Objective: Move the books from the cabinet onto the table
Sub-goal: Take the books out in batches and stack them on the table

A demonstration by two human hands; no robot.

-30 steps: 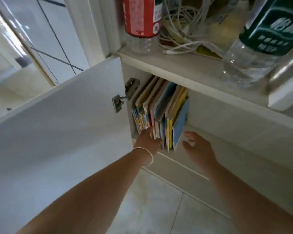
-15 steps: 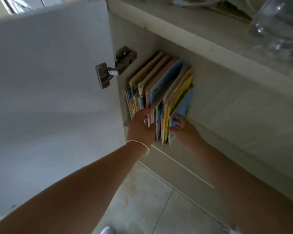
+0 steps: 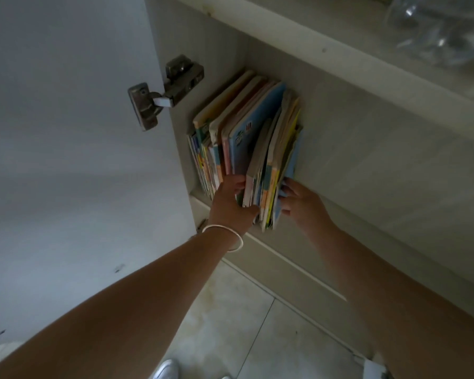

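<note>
The open cabinet door point(image 3: 66, 160) fills the left side. Inside the cabinet point(image 3: 353, 138), at its left end, the books point(image 3: 246, 140) stand upright. The left hand point(image 3: 230, 203) grips a bundle of them from the left, and the right hand point(image 3: 301, 203) pinches its right edge. A bracelet point(image 3: 225, 236) circles the left wrist.

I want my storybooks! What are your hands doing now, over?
Left hand and right hand gripping a bunch from the row of thin colourful books. Books not out of the white cabinet yet. Nothing blocking.
</note>
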